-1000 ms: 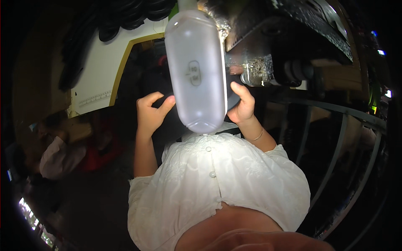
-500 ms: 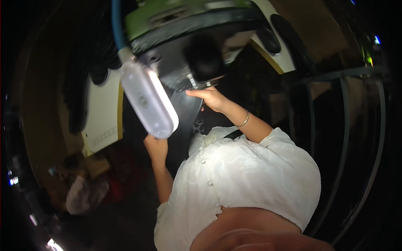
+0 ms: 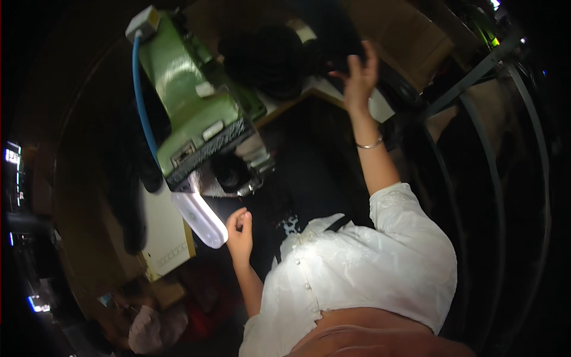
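My left hand (image 3: pixel 239 231) hovers just right of a long white lamp (image 3: pixel 200 218); its fingers are curled in and hold nothing. The lamp hangs under the head of a green sewing machine (image 3: pixel 189 101). My right hand (image 3: pixel 357 72) is raised far up, with a thin bangle (image 3: pixel 369 144) on the wrist. Its thumb and fingers close on the edge of a black cloth bundle (image 3: pixel 279 56) lying behind the machine. My white shirt (image 3: pixel 363 268) fills the lower middle of the view.
A blue cable (image 3: pixel 143 113) runs down the machine's left side. A pale table top (image 3: pixel 163 238) with a yellow edge lies below the machine. Grey metal bars (image 3: pixel 476 77) curve along the right. Crumpled cloth (image 3: pixel 151 327) lies on the floor at lower left.
My right hand has risen from the machine's front up to the black bundle. My left hand has come off the lamp and curled shut. The view has swung, so the lamp looks smaller.
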Demonstrator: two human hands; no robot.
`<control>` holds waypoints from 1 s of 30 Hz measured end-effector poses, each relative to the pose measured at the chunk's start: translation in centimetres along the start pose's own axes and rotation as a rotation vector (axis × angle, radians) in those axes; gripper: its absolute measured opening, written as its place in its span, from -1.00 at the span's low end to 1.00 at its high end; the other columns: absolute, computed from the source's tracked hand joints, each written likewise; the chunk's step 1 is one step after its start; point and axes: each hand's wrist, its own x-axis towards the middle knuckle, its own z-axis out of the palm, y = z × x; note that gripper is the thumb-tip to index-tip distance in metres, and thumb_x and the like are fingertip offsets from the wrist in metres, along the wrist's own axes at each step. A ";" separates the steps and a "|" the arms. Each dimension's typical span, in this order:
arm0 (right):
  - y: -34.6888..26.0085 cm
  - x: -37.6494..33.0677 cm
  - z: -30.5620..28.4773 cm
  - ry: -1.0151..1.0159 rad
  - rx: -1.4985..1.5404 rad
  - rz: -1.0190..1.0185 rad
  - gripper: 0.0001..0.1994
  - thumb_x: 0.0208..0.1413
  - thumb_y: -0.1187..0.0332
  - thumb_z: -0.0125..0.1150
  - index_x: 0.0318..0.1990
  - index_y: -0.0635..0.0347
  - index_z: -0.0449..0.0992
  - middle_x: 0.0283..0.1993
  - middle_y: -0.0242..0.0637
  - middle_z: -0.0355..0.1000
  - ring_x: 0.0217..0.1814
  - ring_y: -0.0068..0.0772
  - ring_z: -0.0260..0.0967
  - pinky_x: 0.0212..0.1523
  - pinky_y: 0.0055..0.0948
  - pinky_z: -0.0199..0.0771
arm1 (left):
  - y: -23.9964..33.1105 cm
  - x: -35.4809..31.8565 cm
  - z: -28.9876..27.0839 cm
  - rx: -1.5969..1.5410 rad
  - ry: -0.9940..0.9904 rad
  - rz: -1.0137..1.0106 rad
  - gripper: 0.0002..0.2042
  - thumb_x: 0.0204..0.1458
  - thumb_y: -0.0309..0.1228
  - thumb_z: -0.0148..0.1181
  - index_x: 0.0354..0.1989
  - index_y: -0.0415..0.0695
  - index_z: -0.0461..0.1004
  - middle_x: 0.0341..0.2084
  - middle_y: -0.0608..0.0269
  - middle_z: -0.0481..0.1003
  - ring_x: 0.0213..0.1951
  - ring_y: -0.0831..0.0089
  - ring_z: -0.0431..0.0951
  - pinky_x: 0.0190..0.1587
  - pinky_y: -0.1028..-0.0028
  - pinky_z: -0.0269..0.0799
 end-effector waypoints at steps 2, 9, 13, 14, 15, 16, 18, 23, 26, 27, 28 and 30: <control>4.4 2.0 1.1 -0.068 0.078 0.189 -0.55 0.10 0.49 -0.06 0.16 0.19 0.07 -0.02 -0.11 0.25 -0.33 -0.32 0.42 -0.49 -0.46 0.53 | 0.2 0.0 0.1 0.003 -0.001 0.006 -0.79 -0.02 -0.40 0.16 -0.25 -0.26 0.46 -0.47 0.29 0.45 -0.45 0.62 0.39 -0.32 0.61 0.31; 11.6 0.3 1.1 -0.114 -0.140 0.457 -0.47 0.04 0.49 0.01 0.19 0.26 0.06 0.19 0.05 0.04 -0.30 -0.32 0.44 -0.35 -0.45 0.50 | -0.9 1.7 -2.8 0.115 0.108 -0.020 -0.77 -0.02 -0.39 0.16 -0.23 -0.27 0.45 -0.44 0.20 0.48 -0.39 0.48 0.46 -0.27 0.54 0.36; 9.0 -6.3 -1.3 -0.203 -0.248 0.511 -0.59 0.08 0.36 0.01 0.12 0.15 0.22 0.08 -0.18 0.25 -0.28 -0.51 0.39 -0.38 -0.61 0.40 | -7.6 7.1 -8.8 0.308 0.412 0.184 -0.64 -0.08 -0.37 0.16 -0.12 -0.31 0.36 -0.19 -0.06 0.40 -0.11 0.10 0.39 -0.06 0.30 0.28; 9.0 -8.1 -2.4 -0.232 -0.211 0.573 -0.64 0.09 0.34 0.02 0.07 0.15 0.29 -0.05 -0.23 0.36 -0.35 -0.55 0.39 -0.44 -0.64 0.37 | -8.1 8.8 -10.4 0.270 0.485 0.185 -0.58 -0.09 -0.32 0.18 -0.07 -0.29 0.33 -0.13 -0.08 0.35 -0.04 0.03 0.32 0.01 0.25 0.22; 8.0 -9.2 -4.2 -0.278 -0.321 0.619 -0.69 0.09 0.33 0.03 0.00 0.17 0.35 -0.13 -0.27 0.41 -0.40 -0.60 0.38 -0.48 -0.67 0.37 | -4.2 10.1 -9.6 0.377 0.543 0.220 -0.52 -0.09 -0.30 0.19 0.00 -0.27 0.28 -0.09 -0.10 0.30 0.01 0.01 0.26 0.06 0.21 0.15; 7.6 -10.5 -5.4 -0.296 -0.305 0.660 -0.71 0.09 0.33 0.05 -0.03 0.19 0.38 -0.18 -0.28 0.42 -0.43 -0.62 0.38 -0.51 -0.69 0.36 | -2.5 11.5 -10.0 0.400 0.648 0.228 -0.47 -0.09 -0.31 0.19 0.05 -0.26 0.20 -0.02 -0.12 0.23 0.04 -0.01 0.21 0.09 0.18 0.10; 7.4 -12.6 -7.4 -0.331 -0.345 0.720 -0.76 0.11 0.39 0.00 -0.07 0.20 0.39 -0.24 -0.31 0.42 -0.46 -0.62 0.36 -0.52 -0.69 0.35 | -1.8 14.4 -11.6 0.494 0.776 0.289 -0.41 -0.13 -0.28 0.21 0.07 -0.23 0.16 0.00 -0.13 0.19 0.08 -0.03 0.16 0.11 0.13 0.05; 6.3 -13.3 -8.4 -0.346 -0.361 0.745 -0.79 0.12 0.41 -0.01 -0.11 0.22 0.41 -0.30 -0.34 0.42 -0.46 -0.65 0.34 -0.50 -0.71 0.35 | -6.8 20.9 -15.5 0.367 0.701 0.066 -0.33 -0.21 -0.08 0.25 0.02 -0.27 0.21 -0.04 -0.17 0.27 0.04 -0.02 0.25 0.05 0.25 0.17; 6.1 -12.7 -8.4 -0.339 -0.377 0.717 -0.80 0.11 0.42 -0.01 -0.13 0.22 0.42 -0.31 -0.34 0.42 -0.47 -0.66 0.34 -0.51 -0.70 0.35 | -8.6 23.6 -15.5 0.235 0.745 -0.059 -0.33 -0.25 -0.01 0.26 -0.06 -0.29 0.30 -0.11 -0.16 0.36 -0.02 0.03 0.34 0.01 0.31 0.23; 6.2 -12.7 -7.9 -0.344 -0.383 0.710 -0.80 0.11 0.43 -0.01 -0.13 0.22 0.42 -0.31 -0.34 0.43 -0.47 -0.66 0.33 -0.51 -0.70 0.35 | -9.1 24.3 -16.1 0.256 0.768 -0.059 -0.42 -0.27 0.01 0.27 -0.28 -0.33 0.43 -0.27 -0.12 0.45 -0.12 0.03 0.42 -0.02 0.29 0.27; 6.4 -13.2 -6.7 -0.375 -0.371 0.718 -0.80 0.10 0.44 -0.03 -0.13 0.22 0.42 -0.32 -0.34 0.43 -0.47 -0.66 0.33 -0.51 -0.70 0.35 | -10.8 24.8 -17.8 0.323 0.812 -0.016 -0.47 -0.25 -0.03 0.28 -0.37 -0.35 0.44 -0.35 -0.08 0.48 -0.21 0.09 0.45 -0.09 0.31 0.31; 6.2 -14.1 -5.1 -0.454 -0.339 0.698 -0.81 0.09 0.46 -0.04 -0.15 0.24 0.42 -0.32 -0.32 0.43 -0.47 -0.63 0.34 -0.51 -0.69 0.35 | -12.1 25.7 -19.2 0.265 0.727 0.022 -0.55 -0.22 -0.12 0.27 -0.49 -0.39 0.46 -0.50 -0.01 0.50 -0.39 0.24 0.47 -0.24 0.35 0.34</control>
